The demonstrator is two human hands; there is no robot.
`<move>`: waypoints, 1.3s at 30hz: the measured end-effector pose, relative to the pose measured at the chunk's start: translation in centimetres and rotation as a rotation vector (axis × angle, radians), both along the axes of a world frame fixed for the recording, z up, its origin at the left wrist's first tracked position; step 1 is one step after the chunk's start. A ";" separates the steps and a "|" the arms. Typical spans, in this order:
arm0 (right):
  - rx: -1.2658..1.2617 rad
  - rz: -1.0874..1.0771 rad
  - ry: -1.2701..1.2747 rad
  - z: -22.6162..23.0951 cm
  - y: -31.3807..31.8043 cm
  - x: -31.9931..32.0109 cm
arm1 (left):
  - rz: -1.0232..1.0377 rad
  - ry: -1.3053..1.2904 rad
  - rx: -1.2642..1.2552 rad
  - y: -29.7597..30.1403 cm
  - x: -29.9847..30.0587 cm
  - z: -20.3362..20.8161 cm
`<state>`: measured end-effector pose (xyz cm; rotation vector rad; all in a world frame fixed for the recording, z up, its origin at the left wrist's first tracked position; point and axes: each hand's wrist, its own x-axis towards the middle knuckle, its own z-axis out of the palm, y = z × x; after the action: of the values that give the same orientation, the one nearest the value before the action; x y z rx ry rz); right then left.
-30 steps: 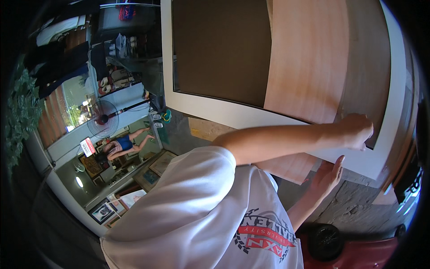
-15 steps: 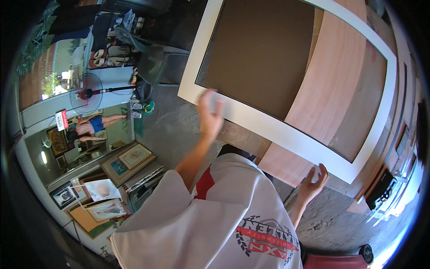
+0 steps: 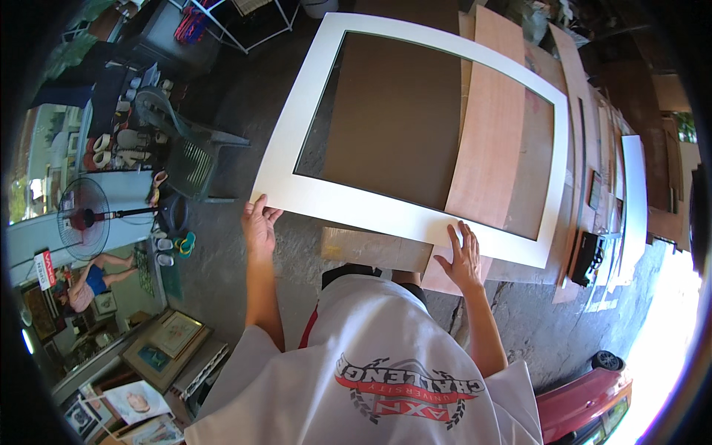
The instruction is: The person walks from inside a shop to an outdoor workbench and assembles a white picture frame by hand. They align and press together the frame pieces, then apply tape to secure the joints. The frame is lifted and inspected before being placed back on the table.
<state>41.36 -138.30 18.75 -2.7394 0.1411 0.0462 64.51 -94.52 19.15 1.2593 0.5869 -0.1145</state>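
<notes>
A white mat board with a large rectangular opening extends in front of me. My left hand pinches its near-left corner, thumb on top. Fingers spread, my right hand lies against the near border, right of its middle. Through the opening show a dark brown sheet and a pale plywood strip. The strip's near end sticks out beneath the board, by my right hand. Whether the board rests on these sheets or is held just above them, I cannot tell.
To the left stand a green plastic chair, a fan and framed pictures. On the right are a black clamp-like object, a white panel and wood boards. A red car is at the lower right.
The mat board now appears lower and further left in view. My left hand has gone from a blur near its border to gripping the corner; my right hand has come onto the near border.
</notes>
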 end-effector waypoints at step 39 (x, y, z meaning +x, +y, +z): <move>-0.954 0.480 -0.926 67.4 -24.6 5.9 | 0.348 -1.775 0.405 -10.6 -4.7 52.9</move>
<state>47.26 -162.90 86.17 -3.2275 -0.9672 -1.4521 59.82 -105.16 72.03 1.1297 -0.7696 1.3471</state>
